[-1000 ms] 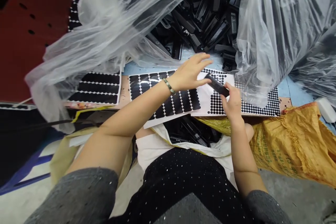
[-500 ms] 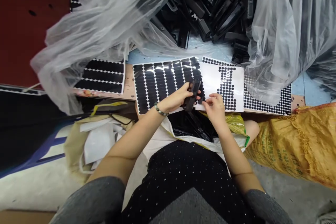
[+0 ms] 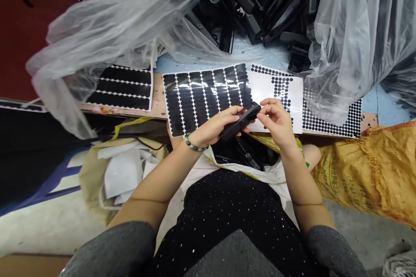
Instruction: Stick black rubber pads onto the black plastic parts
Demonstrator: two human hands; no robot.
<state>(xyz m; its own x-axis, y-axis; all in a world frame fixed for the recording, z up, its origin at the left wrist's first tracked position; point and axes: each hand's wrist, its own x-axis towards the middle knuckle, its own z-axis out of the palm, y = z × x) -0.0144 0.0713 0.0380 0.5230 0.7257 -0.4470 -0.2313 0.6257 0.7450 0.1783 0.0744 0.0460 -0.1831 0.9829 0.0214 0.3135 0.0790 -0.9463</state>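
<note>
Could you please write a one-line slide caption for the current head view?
Left hand holds a black part, right hand at its upper end, near a sheet of black stickers.

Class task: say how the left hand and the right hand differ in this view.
The left hand grips the black part; the right hand meets, or nearly meets, that part's upper end. The left hand has a beaded bracelet at its wrist; the right hand shows none. Both are ungloved.

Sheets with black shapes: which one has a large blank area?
The dotted sheet directly beyond the right hand: white areas flank its dots; the other sheets look filled where visible.
</note>
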